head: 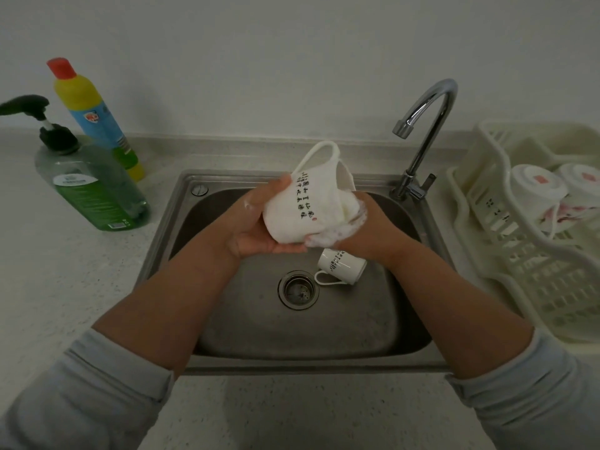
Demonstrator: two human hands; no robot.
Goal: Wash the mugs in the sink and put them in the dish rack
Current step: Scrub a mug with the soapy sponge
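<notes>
A white mug with black writing [298,203] is held tilted above the steel sink [181,203], handle pointing up and away. My left hand [256,228] cups its base and side. My right hand [370,225] is at the mug's mouth, covered in soap foam, with something white and sudsy pushed into the opening. A second white mug [341,264] lies on its side on the sink floor, right of the drain [298,289]. The cream dish rack [519,254] stands on the right and holds two upturned mugs [535,186].
A chrome tap [428,125] arches over the sink's back right corner; no water is running. On the counter to the left stand a green soap pump bottle [87,186] and a yellow and blue bottle with a red cap [94,115].
</notes>
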